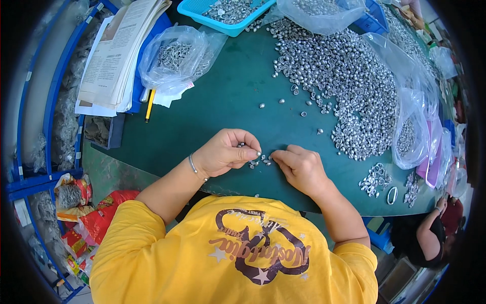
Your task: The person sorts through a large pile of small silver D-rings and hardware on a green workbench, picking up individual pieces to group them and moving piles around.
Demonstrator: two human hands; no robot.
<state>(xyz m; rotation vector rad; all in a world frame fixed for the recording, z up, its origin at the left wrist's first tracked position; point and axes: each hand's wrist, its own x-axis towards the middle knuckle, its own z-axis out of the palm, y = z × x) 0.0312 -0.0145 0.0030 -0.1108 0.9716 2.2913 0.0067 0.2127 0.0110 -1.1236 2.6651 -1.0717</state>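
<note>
Hands met at the near edge of the green table (pixel 223 101). I saw my left hand (pixel 225 152) curled narrow, fingertips pinched on a small silver piece, though I could not tell how firmly. My right hand (pixel 299 169) lay knuckles up, fingers folded, touching the little cluster of silver pieces (pixel 259 161) between both hands. Well beyond them spread the big heap of silver pieces (pixel 349 81), with a clear bag (pixel 174 55) of more to the left beside stacked papers (pixel 119 50).
</note>
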